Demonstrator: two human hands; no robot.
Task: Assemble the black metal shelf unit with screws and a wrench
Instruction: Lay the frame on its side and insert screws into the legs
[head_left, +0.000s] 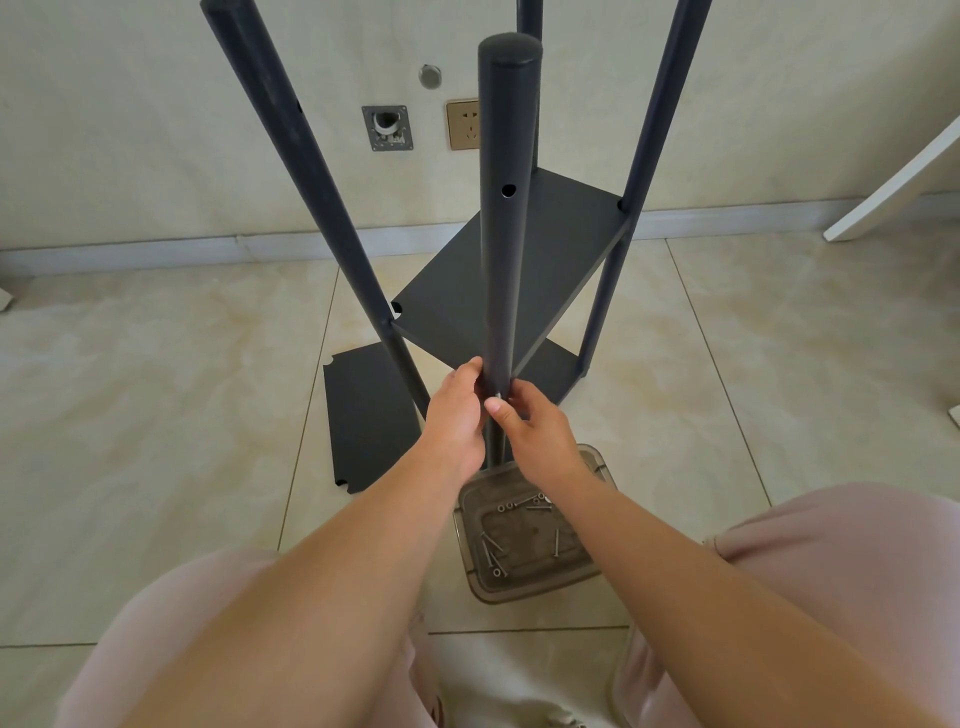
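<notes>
The shelf unit (511, 270) looks matt black metal; the tray (524, 587) is translucent smoky plastic holding shiny metal screws (493, 553); the floor (156, 395) is glossy tile.

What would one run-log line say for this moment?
left hand: grips near post | right hand: pinches screw at post | spare screws: in tray | loose shelf panel: on floor

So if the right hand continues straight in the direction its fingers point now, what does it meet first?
The right hand already has its fingertips at the near post, pinching what looks like a screw. Going straight on, it would press into that post first, though depth is hard to judge.
</notes>
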